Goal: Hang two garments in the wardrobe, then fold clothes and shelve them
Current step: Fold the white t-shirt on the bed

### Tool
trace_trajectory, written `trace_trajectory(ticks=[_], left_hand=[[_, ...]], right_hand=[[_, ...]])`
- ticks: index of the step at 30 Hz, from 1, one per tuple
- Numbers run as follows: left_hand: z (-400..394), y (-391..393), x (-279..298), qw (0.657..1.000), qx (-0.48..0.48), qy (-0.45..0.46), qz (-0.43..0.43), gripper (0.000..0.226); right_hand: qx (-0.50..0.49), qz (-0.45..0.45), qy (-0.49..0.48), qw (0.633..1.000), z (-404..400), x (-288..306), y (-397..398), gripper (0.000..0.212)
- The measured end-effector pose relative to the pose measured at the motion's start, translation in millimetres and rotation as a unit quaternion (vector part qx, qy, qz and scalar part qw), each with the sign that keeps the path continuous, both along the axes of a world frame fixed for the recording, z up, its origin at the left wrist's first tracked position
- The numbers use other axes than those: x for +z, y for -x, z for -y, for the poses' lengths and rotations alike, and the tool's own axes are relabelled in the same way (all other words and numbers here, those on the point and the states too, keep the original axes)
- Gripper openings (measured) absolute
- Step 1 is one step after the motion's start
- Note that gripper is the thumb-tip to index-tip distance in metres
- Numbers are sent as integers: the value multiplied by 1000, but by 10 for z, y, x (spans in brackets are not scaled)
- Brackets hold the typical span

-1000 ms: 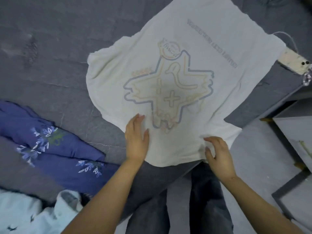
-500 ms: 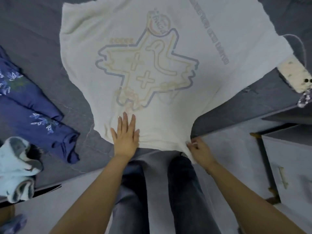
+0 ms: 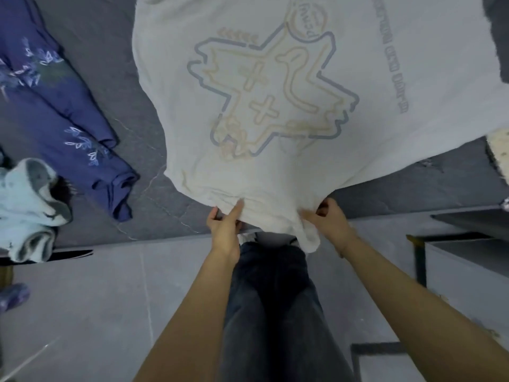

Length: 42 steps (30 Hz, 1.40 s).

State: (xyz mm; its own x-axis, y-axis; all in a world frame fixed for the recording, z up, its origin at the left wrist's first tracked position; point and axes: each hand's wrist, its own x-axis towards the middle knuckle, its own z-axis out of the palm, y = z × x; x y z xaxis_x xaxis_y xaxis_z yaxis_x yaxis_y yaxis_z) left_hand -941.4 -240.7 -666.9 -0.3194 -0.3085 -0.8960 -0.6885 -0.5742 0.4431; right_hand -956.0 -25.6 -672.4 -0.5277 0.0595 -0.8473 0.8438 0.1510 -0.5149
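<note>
White T-shirt (image 3: 289,92) spread print-side down on the dark grey bed (image 3: 115,86), printed outline showing through the cloth; near hem bunched and drawn to the bed's near edge. Left hand (image 3: 224,230) at the hem, thumb on top of the cloth, fingers (image 3: 212,216) tucked beneath, pinching the edge. Right hand (image 3: 329,220) just right of it, fingers curled into a gathered fold of the same hem; a loose corner of cloth drooping below, between the 2 hands, over the dark jeans (image 3: 275,299). Both forearms reaching up from the bottom of the view.

Far left of the left fingers, well apart: navy garment with a pale leaf print (image 3: 68,114) lying lengthwise on the bed, 1 end crumpled towards the near edge. Further left and slightly nearer: pale blue fleecy garment (image 3: 27,205) heaped at the bed's edge, partly overhanging. Below that, at the left margin: a small purple object (image 3: 12,296) on the pale grey floor (image 3: 110,299), too blurred to identify.

Right of the right fingers: grey cabinet (image 3: 468,271) with a dark frame, standing on the floor. Above it, at the right margin beside the shirt's edge: a speckled cream object (image 3: 500,153), cut off by the frame.
</note>
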Motion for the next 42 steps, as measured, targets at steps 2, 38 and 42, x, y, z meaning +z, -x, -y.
trace_trajectory(ticks=[2,38,42], left_hand=[[26,-79,29,1000,-24,-10,3,58],[-2114,488,4,675,-591,441,10,34],[-2056,403,-26,705,-547,451,31,23]], right_hand=[[-9,17,34,999,40,8,-14,36],[-128,-89,-171,973,-3112,176,1420,51],[-82,-141,-134,978,-3344,152,1603,24]])
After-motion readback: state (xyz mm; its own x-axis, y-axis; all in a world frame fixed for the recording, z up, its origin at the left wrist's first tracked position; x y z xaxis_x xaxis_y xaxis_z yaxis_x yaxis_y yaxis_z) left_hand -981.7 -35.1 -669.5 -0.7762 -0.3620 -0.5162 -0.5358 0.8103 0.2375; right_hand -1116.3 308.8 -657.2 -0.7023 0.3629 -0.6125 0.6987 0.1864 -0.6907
